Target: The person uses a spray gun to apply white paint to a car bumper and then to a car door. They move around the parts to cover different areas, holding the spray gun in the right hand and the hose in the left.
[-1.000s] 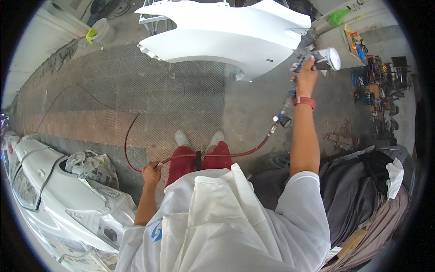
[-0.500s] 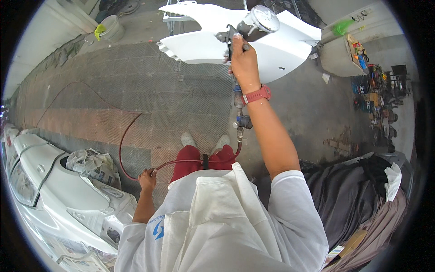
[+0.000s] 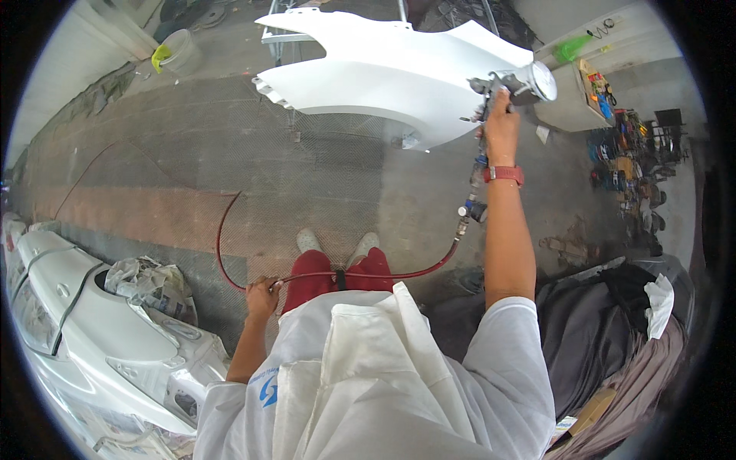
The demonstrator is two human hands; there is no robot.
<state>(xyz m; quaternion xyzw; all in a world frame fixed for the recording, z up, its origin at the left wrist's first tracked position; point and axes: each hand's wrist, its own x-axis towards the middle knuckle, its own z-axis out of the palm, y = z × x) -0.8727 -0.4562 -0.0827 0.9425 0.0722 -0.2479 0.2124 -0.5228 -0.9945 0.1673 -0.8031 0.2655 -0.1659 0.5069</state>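
My right hand (image 3: 502, 123) grips a spray gun (image 3: 497, 86) by its handle, fingers wrapped round it. On the gun sits a round cup (image 3: 539, 82) with a pale lid. The gun is over the right end of a white car fender (image 3: 376, 73), which rests on a metal stand (image 3: 277, 42). Below the handle, fittings with a small regulator (image 3: 474, 210) join a red air hose (image 3: 399, 275). That hose runs across in front of my legs to my left hand (image 3: 262, 297), which is closed around it at my left side. Some of the right fingers are hidden behind the handle.
Partly wrapped white car bodywork (image 3: 123, 322) stands close on my left. Dark cloth covers (image 3: 583, 322) drape something on my right. A white bucket (image 3: 182, 55) is at the far left. Tools and parts (image 3: 632, 165) line the right wall. The hose trails over the floor matting.
My right hand has carried the spray gun rightward and slightly nearer, from the fender's middle to its right end. The hose is drawn right with it. My left hand has shifted slightly right.
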